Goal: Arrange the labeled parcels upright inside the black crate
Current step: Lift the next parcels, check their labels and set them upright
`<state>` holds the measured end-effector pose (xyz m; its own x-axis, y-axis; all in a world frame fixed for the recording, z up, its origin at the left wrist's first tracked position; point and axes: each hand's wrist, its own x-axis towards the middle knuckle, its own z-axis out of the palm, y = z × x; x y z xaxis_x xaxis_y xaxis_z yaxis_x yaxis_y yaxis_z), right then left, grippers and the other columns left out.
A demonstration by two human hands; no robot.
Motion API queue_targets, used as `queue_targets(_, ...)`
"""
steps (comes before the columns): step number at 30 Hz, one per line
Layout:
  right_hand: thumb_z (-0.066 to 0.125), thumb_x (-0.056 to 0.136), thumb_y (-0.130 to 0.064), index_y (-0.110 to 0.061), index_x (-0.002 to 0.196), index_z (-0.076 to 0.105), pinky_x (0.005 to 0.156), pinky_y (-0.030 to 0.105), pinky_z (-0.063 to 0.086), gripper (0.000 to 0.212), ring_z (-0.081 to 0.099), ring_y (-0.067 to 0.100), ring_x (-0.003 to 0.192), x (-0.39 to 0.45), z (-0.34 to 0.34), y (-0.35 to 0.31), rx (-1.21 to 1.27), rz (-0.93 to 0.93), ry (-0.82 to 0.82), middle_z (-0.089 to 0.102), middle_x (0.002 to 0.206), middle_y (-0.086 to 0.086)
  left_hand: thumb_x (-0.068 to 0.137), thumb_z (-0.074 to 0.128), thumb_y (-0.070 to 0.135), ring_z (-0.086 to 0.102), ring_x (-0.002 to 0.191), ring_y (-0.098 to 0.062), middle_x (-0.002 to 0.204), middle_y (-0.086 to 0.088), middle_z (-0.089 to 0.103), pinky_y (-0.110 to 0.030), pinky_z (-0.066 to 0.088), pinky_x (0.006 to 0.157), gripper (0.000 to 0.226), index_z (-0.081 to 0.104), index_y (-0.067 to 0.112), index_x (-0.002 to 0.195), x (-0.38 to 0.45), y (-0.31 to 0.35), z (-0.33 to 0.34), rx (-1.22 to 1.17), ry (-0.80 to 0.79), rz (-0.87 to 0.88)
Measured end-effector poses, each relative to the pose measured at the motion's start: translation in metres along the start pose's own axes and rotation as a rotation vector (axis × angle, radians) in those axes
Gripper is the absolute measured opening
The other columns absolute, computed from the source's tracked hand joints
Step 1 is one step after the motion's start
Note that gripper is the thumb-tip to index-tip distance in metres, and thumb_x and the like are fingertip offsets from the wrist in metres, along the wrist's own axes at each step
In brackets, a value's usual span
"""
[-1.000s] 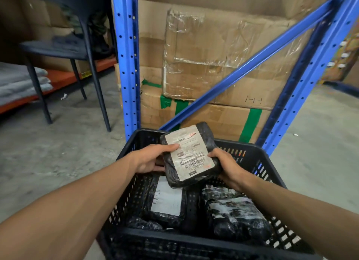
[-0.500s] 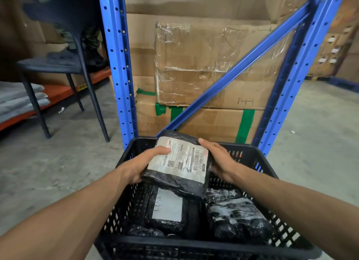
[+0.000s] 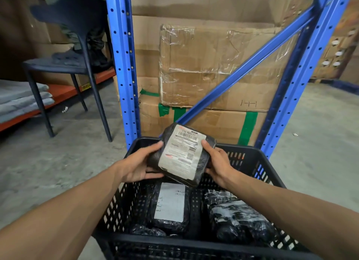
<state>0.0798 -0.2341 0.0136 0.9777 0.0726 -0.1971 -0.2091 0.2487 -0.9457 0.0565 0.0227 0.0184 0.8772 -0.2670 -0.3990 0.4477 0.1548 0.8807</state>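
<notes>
Parcel point(image 3: 182, 155) in black wrap sits gripped between our left hand point(image 3: 138, 166) and right hand point(image 3: 218, 163), above the far end of the black crate point(image 3: 258, 162), tilted, white label facing us. Label print is too blurred to read fully. Inside the crate we note a second labelled parcel point(image 3: 170, 205) and a glossy wrapped bundle point(image 3: 239, 219); their lower parts are hidden by the near wall.

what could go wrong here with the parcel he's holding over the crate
The held parcel is pinched only at its edges by the left hand and right hand, so the slick wrap could slip. Set down tilted as it is, it may flop flat onto the labeled parcel inside the crate.
</notes>
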Motion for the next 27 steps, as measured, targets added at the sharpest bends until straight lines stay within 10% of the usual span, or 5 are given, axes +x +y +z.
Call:
queue_targets(7, 0.068, 0.092, -0.007, 0.005, 0.121, 0.068, 0.085, 0.049, 0.062, 0.032, 0.075, 0.037, 0.101, 0.011, 0.008, 0.036, -0.081, 0.248, -0.030, 0.076, 0.112, 0.023, 0.097, 0.060, 0.030, 0.072, 0.101, -0.027, 0.117, -0.010, 0.073, -0.045, 0.063, 0.072, 0.032, 0.057, 0.017, 0.126, 0.012, -0.018, 0.011, 0.311, 0.092, -0.254)
queue_targets(16, 0.071, 0.085, 0.008, -0.008, 0.113, 0.062, 0.092, 0.053, 0.058, 0.034, 0.073, 0.035, 0.101, 0.034, 0.007, 0.105, -0.228, 0.320, -0.040, 0.073, 0.116, 0.020, 0.101, 0.052, 0.033, 0.061, 0.119, -0.033, 0.131, -0.013, 0.062, -0.056, 0.054, 0.095, 0.043, 0.052, 0.008, 0.137, 0.045, -0.065, -0.007, 0.532, 0.183, -0.409)
queue_targets(24, 0.078, 0.079, 0.007, -0.025, 0.161, -0.010, 0.106, 0.056, 0.048, 0.125, 0.059, 0.035, 0.129, 0.035, 0.004, 0.148, -0.381, 0.379, -0.119, 0.057, 0.145, 0.018, 0.103, 0.048, 0.035, 0.034, 0.145, -0.030, 0.160, -0.006, 0.033, -0.050, 0.030, 0.114, 0.061, 0.024, 0.018, 0.157, 0.066, -0.105, -0.023, 0.627, 0.164, -0.453)
queue_targets(27, 0.078, 0.082, 0.002, -0.033, 0.160, -0.017, 0.107, 0.058, 0.047, 0.128, 0.057, 0.034, 0.131, 0.034, 0.006, 0.153, -0.329, 0.374, -0.088, 0.055, 0.147, 0.016, 0.100, 0.053, 0.033, 0.034, 0.144, -0.030, 0.159, -0.003, 0.034, -0.057, 0.031, 0.114, 0.066, 0.019, 0.027, 0.157, 0.073, -0.113, -0.034, 0.569, 0.196, -0.394)
